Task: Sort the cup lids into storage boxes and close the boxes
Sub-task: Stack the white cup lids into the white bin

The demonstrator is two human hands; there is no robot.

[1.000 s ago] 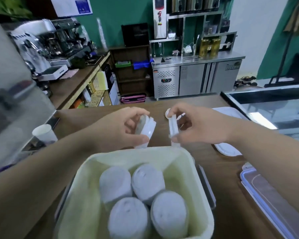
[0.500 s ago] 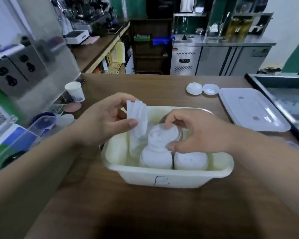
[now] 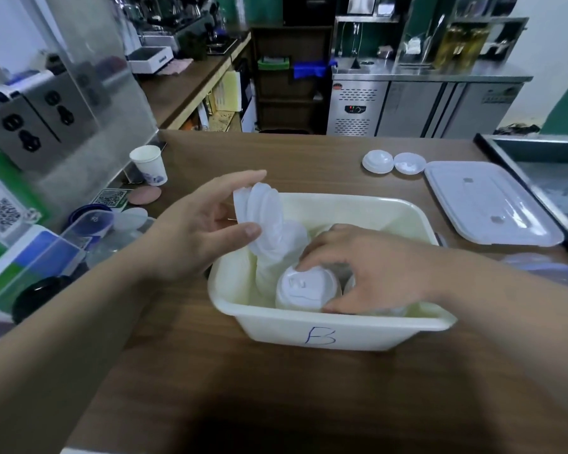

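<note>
A cream storage box (image 3: 338, 332) marked "B" stands on the wooden counter in front of me, holding stacks of white cup lids (image 3: 304, 290). My left hand (image 3: 197, 234) holds a small stack of white lids (image 3: 263, 217) on edge over the box's left side, pinched between thumb and fingers. My right hand (image 3: 364, 267) reaches into the box, its fingers curled over the top of a lid stack. Two loose lids (image 3: 392, 162) lie on the counter behind the box. The box's flat lid (image 3: 486, 201) lies at the right.
A paper cup (image 3: 148, 165) stands at the left by a clear acrylic stand (image 3: 63, 103) and QR code signs. Clear containers (image 3: 46, 253) crowd the left edge. A glass display case (image 3: 545, 172) borders the right. Another container rim (image 3: 545, 267) shows beyond my right arm.
My right hand has lowered onto the lid stack inside the box. The left hand still holds its lids and has tilted them toward the box. My view has dropped closer to the box.
</note>
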